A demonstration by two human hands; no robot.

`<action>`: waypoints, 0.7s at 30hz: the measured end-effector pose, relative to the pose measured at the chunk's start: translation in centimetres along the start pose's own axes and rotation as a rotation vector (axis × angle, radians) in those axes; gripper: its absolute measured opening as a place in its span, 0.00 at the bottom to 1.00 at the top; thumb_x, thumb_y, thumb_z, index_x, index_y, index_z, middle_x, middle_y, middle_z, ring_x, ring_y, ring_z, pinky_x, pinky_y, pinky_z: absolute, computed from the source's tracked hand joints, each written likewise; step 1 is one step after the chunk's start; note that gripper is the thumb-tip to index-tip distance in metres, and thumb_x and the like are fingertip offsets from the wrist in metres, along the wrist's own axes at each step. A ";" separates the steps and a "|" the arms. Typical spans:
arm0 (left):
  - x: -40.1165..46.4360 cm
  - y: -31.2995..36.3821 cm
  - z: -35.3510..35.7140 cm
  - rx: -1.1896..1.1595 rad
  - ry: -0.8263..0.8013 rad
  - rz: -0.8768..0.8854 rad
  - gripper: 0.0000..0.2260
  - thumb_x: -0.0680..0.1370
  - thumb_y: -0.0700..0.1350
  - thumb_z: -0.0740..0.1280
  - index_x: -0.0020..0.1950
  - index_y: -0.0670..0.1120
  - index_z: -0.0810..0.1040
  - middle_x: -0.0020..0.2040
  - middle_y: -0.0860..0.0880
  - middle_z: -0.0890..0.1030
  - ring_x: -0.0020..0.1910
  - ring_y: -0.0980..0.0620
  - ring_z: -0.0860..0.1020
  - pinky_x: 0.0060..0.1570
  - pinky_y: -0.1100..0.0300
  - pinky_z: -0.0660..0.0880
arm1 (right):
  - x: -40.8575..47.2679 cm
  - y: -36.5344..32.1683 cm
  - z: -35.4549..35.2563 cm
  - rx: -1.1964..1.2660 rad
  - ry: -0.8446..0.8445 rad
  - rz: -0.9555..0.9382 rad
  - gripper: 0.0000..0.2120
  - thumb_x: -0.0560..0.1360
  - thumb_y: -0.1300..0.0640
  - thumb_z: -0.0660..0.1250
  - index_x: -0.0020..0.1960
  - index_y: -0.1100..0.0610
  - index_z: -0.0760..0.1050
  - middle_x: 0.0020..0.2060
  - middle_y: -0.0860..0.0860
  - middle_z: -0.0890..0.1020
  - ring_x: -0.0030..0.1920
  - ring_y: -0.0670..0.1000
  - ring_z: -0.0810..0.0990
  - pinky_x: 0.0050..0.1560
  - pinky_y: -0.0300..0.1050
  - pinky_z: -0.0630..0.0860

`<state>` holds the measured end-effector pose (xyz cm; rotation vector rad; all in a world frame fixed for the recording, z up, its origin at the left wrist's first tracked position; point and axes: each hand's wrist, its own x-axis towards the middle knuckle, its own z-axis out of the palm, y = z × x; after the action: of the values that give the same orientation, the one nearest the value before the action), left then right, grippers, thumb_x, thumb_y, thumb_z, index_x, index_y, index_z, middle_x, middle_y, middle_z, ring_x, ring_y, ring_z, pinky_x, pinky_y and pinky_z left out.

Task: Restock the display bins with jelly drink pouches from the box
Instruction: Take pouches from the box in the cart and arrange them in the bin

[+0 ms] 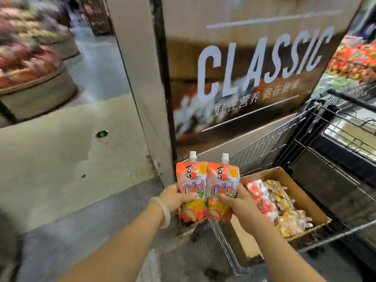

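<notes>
From the head camera, we look down at our two bare arms reaching forward. Our left hand (pixel 176 197) is curled around the lower half of one jelly drink pouch (pixel 191 186), thumb across its front. Our right hand (pixel 238 202) grips a second pouch (pixel 221 189) the same way. The two pouches stand upright and touch edge to edge, white caps on top, printed fronts toward us. We judge they are held like this so the labels face the same way and both can go into a bin together.

Just to the right of our right hand, and a little below it, sits an open cardboard box (pixel 301 194) holding many more pouches (pixel 272 202) lying in a loose heap. The box rests in a black wire cart (pixel 317 143). A pale bracelet (pixel 162 210) circles our left wrist.

Beyond our hands rises a pillar with a large poster (pixel 254 64) reading "CLASSIC". Far to the upper left of our hands, well apart, are blurred display bins (pixel 30 64) of colourful goods; more lie at the upper right. We cannot tell which bin the pouches are meant for. Both pouches remain in our hands, not yet in any bin.
</notes>
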<state>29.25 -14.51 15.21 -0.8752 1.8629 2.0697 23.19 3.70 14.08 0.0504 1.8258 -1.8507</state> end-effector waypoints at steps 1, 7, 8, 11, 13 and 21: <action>-1.4 -0.5 -1.7 -0.019 0.033 0.007 0.11 0.74 0.33 0.69 0.56 0.39 0.77 0.48 0.42 0.82 0.43 0.46 0.81 0.49 0.50 0.80 | -0.4 0.1 1.8 -0.008 -0.035 0.001 0.16 0.74 0.72 0.64 0.57 0.57 0.73 0.47 0.55 0.83 0.46 0.55 0.82 0.44 0.51 0.81; -11.8 -5.1 -14.0 -0.163 0.254 0.075 0.12 0.75 0.32 0.67 0.58 0.38 0.76 0.44 0.44 0.83 0.36 0.51 0.82 0.42 0.55 0.82 | -5.3 1.3 15.5 -0.124 -0.317 -0.017 0.14 0.74 0.71 0.65 0.56 0.57 0.74 0.46 0.54 0.84 0.45 0.54 0.83 0.45 0.51 0.82; -14.0 -6.0 -16.1 -0.189 0.292 0.080 0.10 0.75 0.32 0.67 0.56 0.39 0.76 0.40 0.47 0.83 0.32 0.54 0.82 0.33 0.59 0.81 | -6.6 1.7 18.2 -0.139 -0.359 -0.022 0.15 0.74 0.71 0.65 0.56 0.57 0.74 0.46 0.53 0.84 0.44 0.53 0.83 0.46 0.51 0.81; -21.1 -9.0 -22.5 -0.248 0.386 0.107 0.11 0.76 0.34 0.67 0.57 0.43 0.75 0.42 0.49 0.81 0.28 0.58 0.81 0.25 0.65 0.77 | -11.1 3.3 26.2 -0.201 -0.487 -0.026 0.15 0.74 0.70 0.66 0.56 0.56 0.74 0.47 0.52 0.84 0.46 0.53 0.82 0.48 0.51 0.80; -26.1 -11.3 -26.4 -0.286 0.443 0.109 0.10 0.77 0.35 0.66 0.56 0.44 0.74 0.44 0.47 0.81 0.28 0.58 0.82 0.26 0.64 0.79 | -14.4 4.7 31.5 -0.235 -0.568 -0.029 0.14 0.74 0.70 0.66 0.55 0.55 0.74 0.46 0.51 0.83 0.45 0.52 0.82 0.46 0.48 0.80; -46.3 -22.6 -39.9 -0.528 0.825 0.139 0.17 0.75 0.35 0.69 0.63 0.41 0.74 0.53 0.44 0.82 0.47 0.45 0.82 0.49 0.47 0.80 | -29.6 11.9 52.4 -0.308 -0.969 0.017 0.17 0.74 0.71 0.65 0.58 0.54 0.72 0.51 0.55 0.83 0.50 0.57 0.82 0.50 0.53 0.79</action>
<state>89.38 -38.74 21.73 -2.0289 1.7074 2.5807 70.84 -34.63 18.96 -0.7929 1.3412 -1.1948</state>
